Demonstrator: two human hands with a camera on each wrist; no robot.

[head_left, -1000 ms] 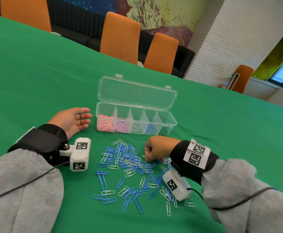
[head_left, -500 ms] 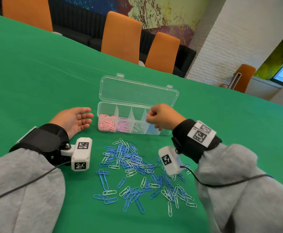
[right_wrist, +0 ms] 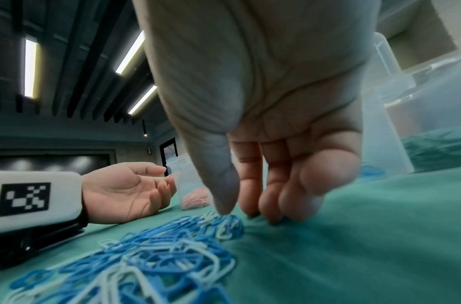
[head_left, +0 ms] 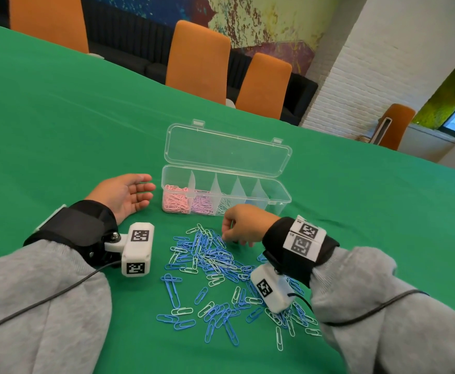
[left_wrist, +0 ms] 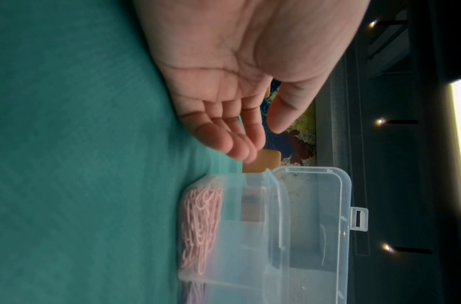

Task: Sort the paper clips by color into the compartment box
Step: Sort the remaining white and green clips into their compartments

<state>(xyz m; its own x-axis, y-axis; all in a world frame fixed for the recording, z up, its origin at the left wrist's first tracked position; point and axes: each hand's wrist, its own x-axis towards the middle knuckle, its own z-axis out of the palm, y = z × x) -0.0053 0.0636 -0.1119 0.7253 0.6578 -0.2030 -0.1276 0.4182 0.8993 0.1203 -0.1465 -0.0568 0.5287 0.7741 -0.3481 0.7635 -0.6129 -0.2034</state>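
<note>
Green-covered table [head_left: 59, 117], orange chairs [head_left: 198, 60] behind. Clear compartment box [head_left: 280, 197] lid-up mid-table, pink, lilac and pale clips sorted inside. Loose paper clips [head_left: 215, 260], blue and pale, heaped just before it. Left hand [head_left: 124, 194] palm-up, relaxed, empty beside box. Right hand [head_left: 244, 225] reaching down, fingertips [right_wrist: 224, 205] at heap's far edge, nothing pinched yet. Picking step, apparently; next: pinch one clip, match colour, drop in.

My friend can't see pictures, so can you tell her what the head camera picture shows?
A person's right hand reaches down to a loose heap of blue and white paper clips on a green table. Behind it stands an open clear plastic compartment box holding pink, purple and white clips. The left hand rests palm up beside the box.
</note>
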